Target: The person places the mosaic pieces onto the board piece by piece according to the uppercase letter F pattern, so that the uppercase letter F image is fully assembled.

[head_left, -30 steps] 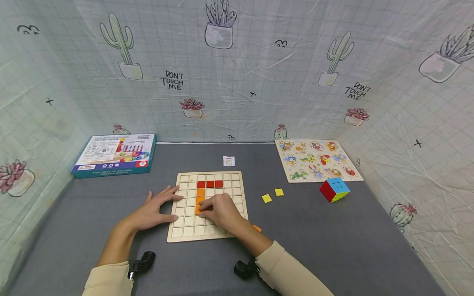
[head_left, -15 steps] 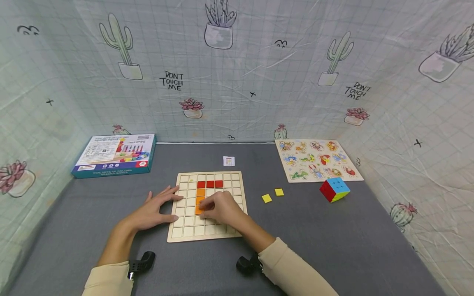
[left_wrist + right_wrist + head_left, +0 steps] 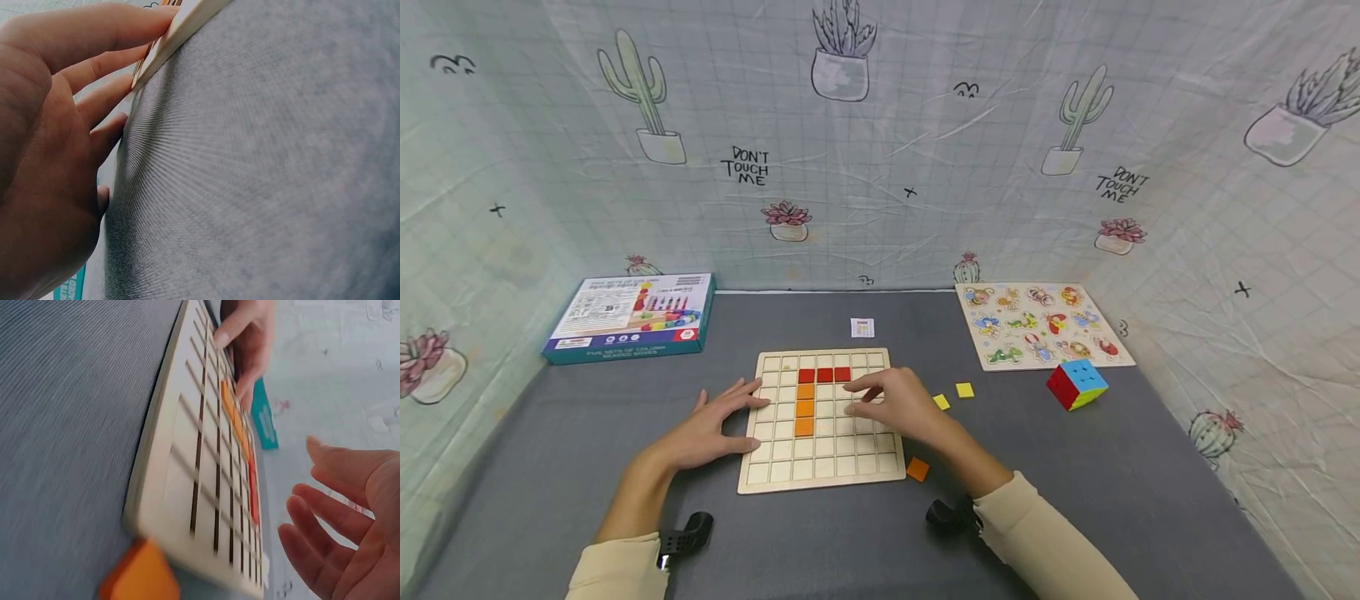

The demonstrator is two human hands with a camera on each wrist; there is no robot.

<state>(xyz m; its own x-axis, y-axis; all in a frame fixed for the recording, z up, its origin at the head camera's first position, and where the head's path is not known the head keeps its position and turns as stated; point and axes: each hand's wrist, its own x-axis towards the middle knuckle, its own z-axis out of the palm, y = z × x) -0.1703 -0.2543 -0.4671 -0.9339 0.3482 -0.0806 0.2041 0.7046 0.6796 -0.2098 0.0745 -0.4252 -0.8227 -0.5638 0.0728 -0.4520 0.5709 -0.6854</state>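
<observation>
A wooden grid board lies on the grey table. Three red tiles fill a row near its far edge, and three orange tiles run down a column below the leftmost red one. My left hand rests at the board's left edge, thumb and fingertips touching it, as the left wrist view also shows. Above the board's right side hovers my right hand, its thumb and fingers apart with nothing between them in the right wrist view. One loose orange tile lies by the board's near right corner.
Two yellow tiles lie right of the board, one partly behind my right hand. A Rubik's cube touches the insect puzzle board at the right. A blue box sits back left; a small printed card lies behind the grid.
My right hand has left the lowest orange tile in the column and moved right, its fingers parting. That tile now shows fully in its square. The left hand has stayed put.
</observation>
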